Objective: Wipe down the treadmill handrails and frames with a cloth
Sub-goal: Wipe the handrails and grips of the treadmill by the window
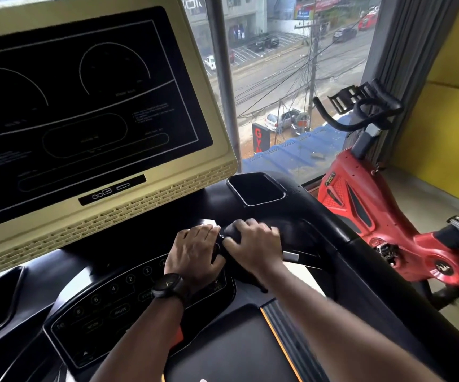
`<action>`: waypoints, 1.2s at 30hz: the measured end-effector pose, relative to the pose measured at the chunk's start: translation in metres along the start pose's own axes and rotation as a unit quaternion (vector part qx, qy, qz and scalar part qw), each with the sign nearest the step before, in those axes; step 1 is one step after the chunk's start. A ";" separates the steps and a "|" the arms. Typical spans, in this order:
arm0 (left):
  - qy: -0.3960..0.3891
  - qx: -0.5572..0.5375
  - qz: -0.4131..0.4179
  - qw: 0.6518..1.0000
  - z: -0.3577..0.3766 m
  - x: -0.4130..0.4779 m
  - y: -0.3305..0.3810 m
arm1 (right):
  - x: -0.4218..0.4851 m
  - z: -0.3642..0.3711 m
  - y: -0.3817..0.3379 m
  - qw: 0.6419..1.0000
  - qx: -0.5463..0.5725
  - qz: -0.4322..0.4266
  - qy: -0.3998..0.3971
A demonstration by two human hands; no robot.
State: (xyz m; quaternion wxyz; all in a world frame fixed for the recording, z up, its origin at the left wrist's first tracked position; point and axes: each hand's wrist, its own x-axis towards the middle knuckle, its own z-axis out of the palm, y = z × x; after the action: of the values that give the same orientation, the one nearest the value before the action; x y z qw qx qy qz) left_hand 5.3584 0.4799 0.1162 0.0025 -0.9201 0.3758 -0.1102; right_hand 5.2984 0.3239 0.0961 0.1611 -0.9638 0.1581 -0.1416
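One treadmill (107, 224) stands beside one red exercise bike (360, 199). Its black console has one recessed holder (282, 194), too dark inside to tell the contents. Just right of the keypad, the left hand (192, 252) and right hand (253, 244) curl their fingers around one dark cloth (232, 232), bunched between them.

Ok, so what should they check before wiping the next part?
1. Cloth gripped: ok, the right hand holds it and the left hand is against it.
2. Screen dark: ok.
3. Right handrail free of things: ok.
4. Cup holder empty: ok, nothing shows inside.
5. Cloth clean enough: cannot tell, it is dark.
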 end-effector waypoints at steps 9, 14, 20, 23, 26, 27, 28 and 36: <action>0.005 -0.008 0.000 1.000 -0.001 -0.001 0.000 | 0.008 -0.004 -0.005 0.999 0.029 -0.015 -0.019; 0.008 -0.013 0.003 1.000 -0.004 -0.002 0.002 | 0.026 -0.007 0.000 0.997 0.055 0.017 -0.057; 0.007 -0.006 0.003 1.000 -0.003 -0.002 0.001 | 0.013 -0.006 0.009 0.998 0.025 -0.052 -0.027; 0.004 -0.006 0.002 1.000 -0.003 -0.003 0.001 | 0.016 -0.010 0.011 0.996 0.065 -0.004 -0.057; 0.003 0.000 0.004 1.000 -0.003 -0.003 0.001 | -0.010 0.008 0.010 0.998 -0.007 -0.028 0.062; 0.002 0.002 0.005 1.000 -0.003 -0.003 0.000 | -0.013 0.008 0.011 0.998 -0.016 -0.034 0.055; 0.000 0.003 0.005 1.000 -0.003 -0.002 0.000 | -0.006 0.004 0.015 0.999 -0.005 -0.040 0.032; -0.006 0.009 0.005 1.000 0.000 -0.001 -0.001 | -0.008 0.003 0.029 0.999 -0.002 -0.010 0.038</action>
State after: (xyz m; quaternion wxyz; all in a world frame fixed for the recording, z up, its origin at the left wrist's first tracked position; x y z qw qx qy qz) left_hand 5.3582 0.4813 0.1163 0.0137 -0.9188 0.3795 -0.1078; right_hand 5.2843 0.3019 0.0812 0.1519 -0.9595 0.1549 -0.1798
